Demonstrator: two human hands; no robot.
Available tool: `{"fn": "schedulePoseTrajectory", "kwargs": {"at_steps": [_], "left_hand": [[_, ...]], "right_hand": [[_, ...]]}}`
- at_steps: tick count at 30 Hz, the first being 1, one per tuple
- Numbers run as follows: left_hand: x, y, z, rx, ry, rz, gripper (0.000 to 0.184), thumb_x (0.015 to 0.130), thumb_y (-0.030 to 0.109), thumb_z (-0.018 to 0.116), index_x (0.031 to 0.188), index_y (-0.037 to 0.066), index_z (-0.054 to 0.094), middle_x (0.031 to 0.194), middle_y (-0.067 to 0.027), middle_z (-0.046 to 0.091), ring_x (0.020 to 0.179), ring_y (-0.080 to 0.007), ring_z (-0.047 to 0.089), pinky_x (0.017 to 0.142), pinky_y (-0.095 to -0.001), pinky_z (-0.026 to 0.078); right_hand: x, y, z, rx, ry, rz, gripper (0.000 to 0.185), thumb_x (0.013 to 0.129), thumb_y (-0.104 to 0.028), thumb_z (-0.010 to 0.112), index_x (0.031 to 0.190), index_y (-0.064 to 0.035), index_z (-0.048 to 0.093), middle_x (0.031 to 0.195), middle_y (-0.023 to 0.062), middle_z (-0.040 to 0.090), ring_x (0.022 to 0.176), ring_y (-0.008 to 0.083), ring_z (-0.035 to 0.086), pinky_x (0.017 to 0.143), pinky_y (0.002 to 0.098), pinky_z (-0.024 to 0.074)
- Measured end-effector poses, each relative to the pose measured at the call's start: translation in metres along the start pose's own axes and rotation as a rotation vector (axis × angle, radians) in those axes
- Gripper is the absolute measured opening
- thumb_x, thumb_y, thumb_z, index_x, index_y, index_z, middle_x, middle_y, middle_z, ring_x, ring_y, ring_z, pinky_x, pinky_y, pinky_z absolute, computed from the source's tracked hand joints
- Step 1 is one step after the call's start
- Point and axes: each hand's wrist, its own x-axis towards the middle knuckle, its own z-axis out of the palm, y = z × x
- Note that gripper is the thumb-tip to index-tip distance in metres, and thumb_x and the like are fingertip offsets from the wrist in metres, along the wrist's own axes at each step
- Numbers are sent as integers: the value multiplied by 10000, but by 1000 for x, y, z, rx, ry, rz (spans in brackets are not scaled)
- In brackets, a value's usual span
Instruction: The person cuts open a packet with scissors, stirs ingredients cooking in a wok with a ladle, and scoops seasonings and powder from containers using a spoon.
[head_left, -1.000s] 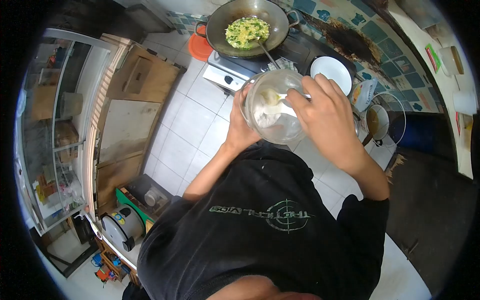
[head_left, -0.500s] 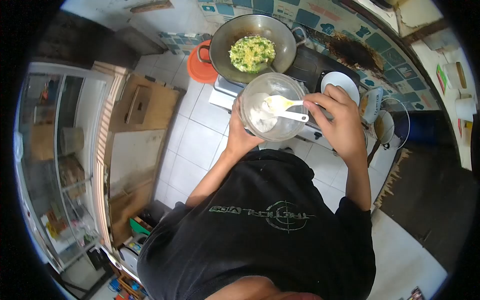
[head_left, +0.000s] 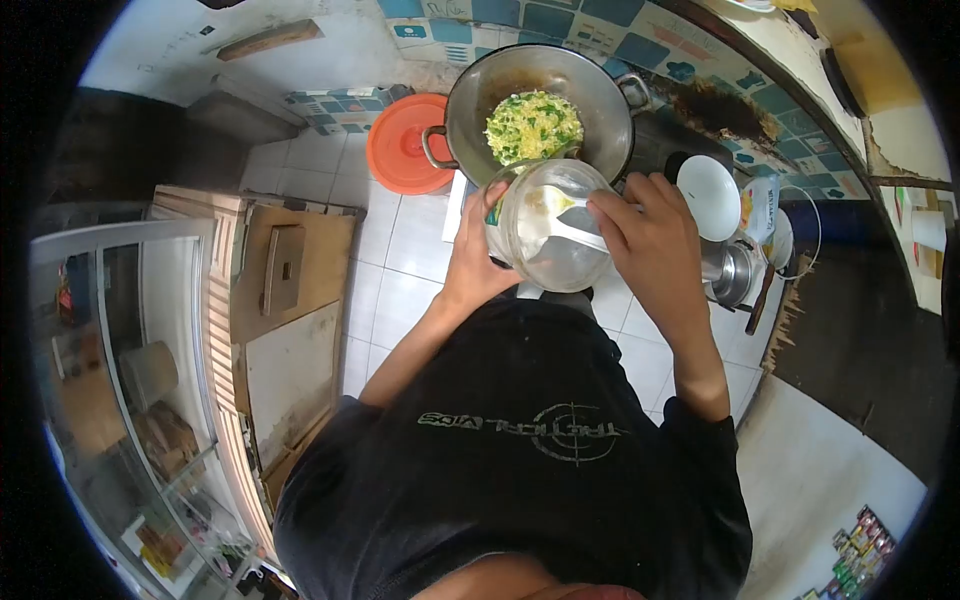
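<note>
My left hand (head_left: 470,255) is wrapped round the side of a clear plastic jar (head_left: 565,272), which is tilted so its mouth faces me. White powder (head_left: 530,218) lies inside it. My right hand (head_left: 655,240) pinches the handle of a white spoon (head_left: 570,202) whose yellowish bowl is inside the jar. A second white spoon (head_left: 577,235) leans in the jar below it, its handle end hidden behind my right fingers. Just beyond the jar is a large metal wok (head_left: 604,105) holding a yellow and green chopped mixture (head_left: 535,125).
An orange round lid (head_left: 408,150) is left of the wok. To the right are a white bowl (head_left: 709,198), a metal pot (head_left: 737,275) and a packet (head_left: 762,205). A wooden cabinet (head_left: 285,290) and glass-doored case (head_left: 120,330) stand at left.
My right hand has moved inward over the jar's rim, and the pinched spoon sits deeper in the jar. The camera view has shifted, so the wok appears lower and farther right.
</note>
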Motion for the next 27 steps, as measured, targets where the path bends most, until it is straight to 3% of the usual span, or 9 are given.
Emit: {"fn": "schedulePoseTrajectory", "kwargs": {"at_steps": [8, 14, 20, 27], "left_hand": [[11, -15, -15, -52, 6, 23, 1046, 555, 281, 925, 1382, 26, 338, 1324, -202, 456, 1223, -367, 479, 1017, -436, 412], [23, -15, -26, -26, 40, 23, 1046, 552, 276, 926, 1381, 26, 340, 1323, -205, 456, 1217, -366, 482, 1013, -432, 411], [32, -22, -31, -11, 76, 30, 1061, 547, 295, 928, 1386, 26, 337, 1329, -205, 452, 1219, -372, 478, 1016, -445, 407], [35, -26, -26, -35, 82, 50, 1068, 537, 294, 931, 1384, 26, 337, 1337, -204, 450, 1217, -378, 476, 1019, -448, 406]], "right_hand": [[29, -21, 21, -97, -109, -101, 58, 726, -98, 607, 758, -59, 637, 802, 83, 562, 850, 257, 575, 773, 387, 490], [41, -19, 18, -8, -1, -41, 66, 748, -121, 653, 765, -58, 661, 769, 102, 547, 803, 278, 581, 736, 404, 485], [48, -5, 15, 222, -72, 113, 72, 784, -147, 658, 802, -79, 677, 778, 98, 542, 810, 291, 566, 746, 418, 466], [61, -16, 26, 98, -112, -97, 75, 810, -138, 638, 835, -76, 670, 778, 96, 535, 849, 288, 567, 779, 422, 458]]}}
